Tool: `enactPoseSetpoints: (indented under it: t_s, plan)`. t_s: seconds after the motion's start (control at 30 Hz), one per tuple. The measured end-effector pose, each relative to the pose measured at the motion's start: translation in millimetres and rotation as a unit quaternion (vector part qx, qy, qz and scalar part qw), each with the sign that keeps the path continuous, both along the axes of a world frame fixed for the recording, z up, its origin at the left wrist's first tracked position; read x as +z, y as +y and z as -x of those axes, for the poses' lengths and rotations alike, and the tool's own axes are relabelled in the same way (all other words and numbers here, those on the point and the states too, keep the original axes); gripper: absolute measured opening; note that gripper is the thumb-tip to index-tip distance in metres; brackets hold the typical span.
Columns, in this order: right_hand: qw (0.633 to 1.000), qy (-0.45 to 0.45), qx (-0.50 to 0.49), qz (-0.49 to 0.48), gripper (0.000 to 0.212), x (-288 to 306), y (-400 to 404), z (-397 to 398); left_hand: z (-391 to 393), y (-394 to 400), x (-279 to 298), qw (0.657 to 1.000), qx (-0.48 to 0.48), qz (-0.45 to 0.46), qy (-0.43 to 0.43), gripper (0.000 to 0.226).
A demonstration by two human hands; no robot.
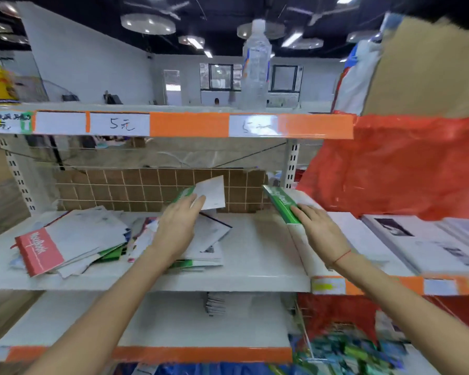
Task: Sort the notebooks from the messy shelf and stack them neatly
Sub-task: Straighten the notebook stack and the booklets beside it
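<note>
A messy heap of notebooks, one with a red spine band on top, lies at the left of the white middle shelf. My left hand grips a white notebook with a green spine, lifted and tilted above a second loose pile. My right hand rests with straight fingers on a green-spined notebook that tops a neat stack at the shelf's right end.
A water bottle stands on the upper shelf, above orange price strips. A red plastic bag hangs at the right, over booklets. Brown tiled cardboard backs the shelf. A few notebooks lie on the lower shelf.
</note>
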State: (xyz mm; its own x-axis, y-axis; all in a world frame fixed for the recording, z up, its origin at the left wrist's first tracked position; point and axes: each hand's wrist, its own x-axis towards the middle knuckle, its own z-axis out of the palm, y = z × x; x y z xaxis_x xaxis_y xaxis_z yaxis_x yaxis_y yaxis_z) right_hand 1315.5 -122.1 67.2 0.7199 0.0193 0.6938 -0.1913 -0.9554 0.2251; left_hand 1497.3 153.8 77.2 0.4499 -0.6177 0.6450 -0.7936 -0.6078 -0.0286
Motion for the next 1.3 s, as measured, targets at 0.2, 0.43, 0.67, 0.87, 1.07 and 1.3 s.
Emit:
enactPoseSetpoints:
  t_s: [0.2, 0.43, 0.67, 0.87, 1.07, 1.3]
  plan:
    - [0.994, 0.081, -0.067, -0.006, 0.053, -9, -94, 53, 71, -90, -6, 1.0, -0.002, -0.024, 0.006, 0.073]
    - [0.975, 0.195, -0.083, -0.06, 0.062, -32, -135, 69, 125, -154, -21, 0.997, 0.066, -0.044, 0.018, 0.073]
    - [0.924, 0.342, -0.029, -0.17, 0.06, -32, -139, 59, 140, -184, -7, 0.994, 0.082, -0.069, 0.009, 0.073]
    - [0.884, 0.401, -0.013, -0.24, 0.06, -33, -150, 53, 137, -200, 6, 0.995, 0.083, -0.058, -0.008, 0.068]
    - [0.875, 0.412, -0.034, -0.25, 0.065, -33, -155, 51, 135, -204, 6, 0.996, 0.072, -0.049, -0.029, 0.065]
    - [0.891, 0.377, -0.047, -0.248, 0.063, -27, -156, 64, 135, -228, 4, 0.997, 0.028, -0.049, -0.061, 0.049]
